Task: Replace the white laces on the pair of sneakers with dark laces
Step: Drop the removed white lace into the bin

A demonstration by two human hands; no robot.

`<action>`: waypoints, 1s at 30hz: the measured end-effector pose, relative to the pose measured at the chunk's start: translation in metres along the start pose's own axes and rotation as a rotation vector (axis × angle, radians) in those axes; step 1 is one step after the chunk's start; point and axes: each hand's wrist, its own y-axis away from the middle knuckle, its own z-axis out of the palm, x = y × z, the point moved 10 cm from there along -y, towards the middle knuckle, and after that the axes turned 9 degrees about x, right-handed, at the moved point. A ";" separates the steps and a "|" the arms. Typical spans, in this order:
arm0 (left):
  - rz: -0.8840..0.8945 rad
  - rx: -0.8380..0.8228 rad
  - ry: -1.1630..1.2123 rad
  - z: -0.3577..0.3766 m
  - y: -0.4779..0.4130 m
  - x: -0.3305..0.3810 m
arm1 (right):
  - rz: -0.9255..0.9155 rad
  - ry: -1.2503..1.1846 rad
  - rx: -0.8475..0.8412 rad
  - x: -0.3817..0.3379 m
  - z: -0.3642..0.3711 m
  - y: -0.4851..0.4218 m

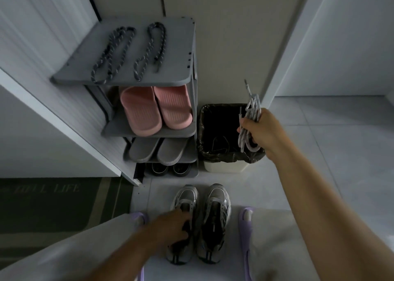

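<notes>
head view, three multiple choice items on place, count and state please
1. Where do the dark speckled rope laces lie? A top shelf of the grey plastic shoe rack B inside a drawer C on the doormat
2. How many pink rubber slippers stand on the rack? A one B two C four
3. The right hand is A open B holding the bundled white laces C shut, empty
1 A, both lie on the top shelf; 2 B, one pair side by side; 3 B, fingers curl round the bundle.
</notes>
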 end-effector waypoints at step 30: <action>-0.004 0.314 -0.025 -0.121 0.078 -0.023 | -0.142 0.595 -0.279 0.024 0.001 0.046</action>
